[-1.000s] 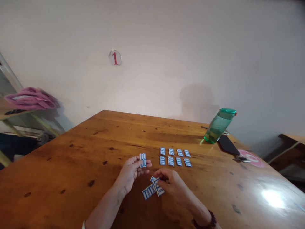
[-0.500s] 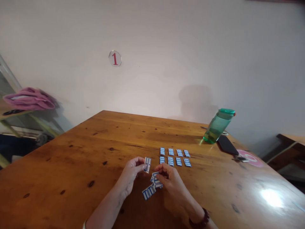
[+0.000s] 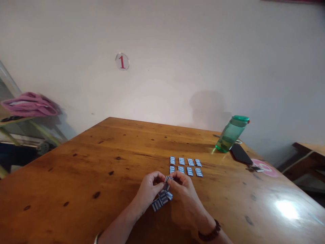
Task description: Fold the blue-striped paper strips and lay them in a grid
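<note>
So we had both hands together near the front of the wooden counter (image 3: pixel 76 176). Our left hand (image 3: pixel 149 189) and right hand (image 3: pixel 184 196) met fingertip to fingertip, both pinched on one small blue-and-white card (image 3: pixel 167 178) held just above the surface. Couldn't read what was printed on it, too small and partly covered by fingers. Right under the hands sat a loose little pile of cards (image 3: pixel 160 200), fanned out and overlapping, partly hidden by our fingers. Just beyond the hands we had eight more cards (image 3: pixel 185 166) laid flat in two neat rows of four, not touching each other. Off to the right, well apart from all that, stood a green water bottle (image 3: pixel 230 134) with a dark phone (image 3: pixel 240 154) lying just beside it. There was a beaded bracelet (image 3: pixel 209 234) on our right wrist too.
</note>
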`<action>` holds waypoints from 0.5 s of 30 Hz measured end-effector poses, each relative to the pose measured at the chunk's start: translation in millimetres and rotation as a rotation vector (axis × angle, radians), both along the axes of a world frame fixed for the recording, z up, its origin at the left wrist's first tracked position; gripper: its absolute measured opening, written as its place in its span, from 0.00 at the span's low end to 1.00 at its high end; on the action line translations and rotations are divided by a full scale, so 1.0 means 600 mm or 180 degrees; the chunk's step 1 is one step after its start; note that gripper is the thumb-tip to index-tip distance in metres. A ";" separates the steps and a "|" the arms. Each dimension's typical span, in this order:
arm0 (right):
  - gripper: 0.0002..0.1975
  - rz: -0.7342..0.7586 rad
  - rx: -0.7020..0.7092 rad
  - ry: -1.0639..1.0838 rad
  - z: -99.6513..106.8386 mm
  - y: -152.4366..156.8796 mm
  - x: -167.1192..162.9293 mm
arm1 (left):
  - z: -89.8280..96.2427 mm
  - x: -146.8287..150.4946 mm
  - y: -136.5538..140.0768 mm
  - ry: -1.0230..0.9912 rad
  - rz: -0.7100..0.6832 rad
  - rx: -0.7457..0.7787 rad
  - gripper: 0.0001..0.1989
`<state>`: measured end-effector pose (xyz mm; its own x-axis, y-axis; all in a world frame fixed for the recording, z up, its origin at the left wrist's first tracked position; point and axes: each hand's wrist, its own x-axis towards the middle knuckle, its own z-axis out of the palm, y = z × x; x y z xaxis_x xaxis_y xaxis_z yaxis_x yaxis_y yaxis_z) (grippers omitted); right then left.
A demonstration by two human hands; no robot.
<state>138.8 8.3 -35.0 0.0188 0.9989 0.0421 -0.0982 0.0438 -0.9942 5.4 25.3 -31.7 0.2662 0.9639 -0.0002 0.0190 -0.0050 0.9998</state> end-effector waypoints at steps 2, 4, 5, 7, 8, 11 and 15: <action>0.12 -0.0228 0.0044 0.0164 0.003 0.001 0.006 | -0.001 -0.009 0.000 0.0545 -0.0010 0.0235 0.01; 0.12 -0.0430 0.0083 0.0244 0.006 0.003 0.013 | -0.004 -0.021 -0.001 0.1397 -0.0053 0.0491 0.01; 0.12 -0.0493 0.0081 0.0266 0.007 0.004 0.017 | -0.006 -0.026 -0.003 0.1828 -0.0117 0.0600 0.02; 0.12 -0.0499 0.0078 0.0273 0.008 0.005 0.022 | -0.011 -0.033 -0.008 0.2446 -0.0242 0.0887 0.05; 0.12 -0.0476 0.0077 0.0268 0.009 0.005 0.023 | -0.013 -0.035 -0.011 0.2634 -0.0302 0.1013 0.06; 0.12 -0.0362 0.0060 0.0233 0.011 0.002 0.021 | -0.015 -0.033 -0.017 0.2821 -0.0458 0.1174 0.06; 0.13 -0.0183 0.0018 0.0201 0.016 -0.002 0.017 | -0.011 -0.028 -0.019 0.2811 -0.0537 0.1130 0.04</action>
<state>148.8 7.2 -25.4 0.0790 0.9959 0.0448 -0.1580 0.0569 -0.9858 -11.4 13.7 -38.1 0.4446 0.8956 0.0173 0.7345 -0.3755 0.5652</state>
